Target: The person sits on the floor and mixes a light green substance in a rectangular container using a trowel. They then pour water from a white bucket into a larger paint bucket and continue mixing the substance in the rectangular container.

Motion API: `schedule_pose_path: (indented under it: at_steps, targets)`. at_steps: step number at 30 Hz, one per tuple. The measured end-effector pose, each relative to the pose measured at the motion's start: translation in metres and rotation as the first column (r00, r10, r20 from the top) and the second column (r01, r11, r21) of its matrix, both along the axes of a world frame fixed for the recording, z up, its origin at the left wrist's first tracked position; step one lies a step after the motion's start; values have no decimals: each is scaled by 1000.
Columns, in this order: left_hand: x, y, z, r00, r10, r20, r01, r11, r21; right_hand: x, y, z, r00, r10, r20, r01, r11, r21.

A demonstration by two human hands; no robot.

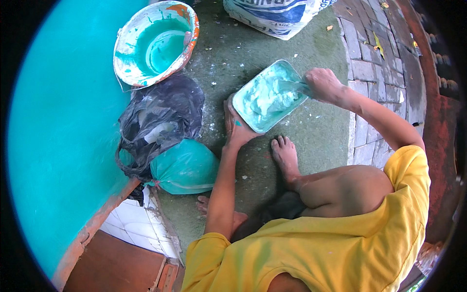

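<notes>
My left hand (236,121) grips the near left corner of a rectangular plastic tray (267,102), which is filled with pale mint, pasty material. My right hand (323,85) is wrapped round a flat tool (297,86), probably a scraper, whose far end rests in the paste at the tray's right side. The tray is held just above the grey-green concrete floor (321,131), in front of my bare right foot (286,158).
A paint-smeared bucket (189,39) with teal liquid stands upper left. Below it lie a crumpled black bag (160,112) and a teal bag (185,165). A printed sack (277,17) sits at the top. A teal wall (58,121) borders the left, brick paving (365,68) the right.
</notes>
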State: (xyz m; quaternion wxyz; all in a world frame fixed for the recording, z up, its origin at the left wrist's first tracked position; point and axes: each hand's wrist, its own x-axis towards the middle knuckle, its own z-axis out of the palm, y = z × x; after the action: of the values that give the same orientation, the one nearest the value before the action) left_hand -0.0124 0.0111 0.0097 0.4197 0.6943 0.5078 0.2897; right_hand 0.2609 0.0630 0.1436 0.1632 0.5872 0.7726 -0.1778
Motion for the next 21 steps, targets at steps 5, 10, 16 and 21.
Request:
schedule_pose_path:
  at_steps: [5,10,16,21]
  targets:
    - [0,2,6,998,16,-57,-17,1000,-20,-3,-8,42,997,36,61,-39,998,43]
    - [1,0,1,999,3,-39,-2,1000,22,4,-18,56,977,-27,-210,47,995,93]
    - [3,0,0,1000,6,-22,-5,998,66,-16,-21,-1,977,15,-211,-9,1000,30]
    - [-1,-3,-10,997,3,-77,-3,1000,4,-2,-19,-3,1000,19,-18,-18,999,34]
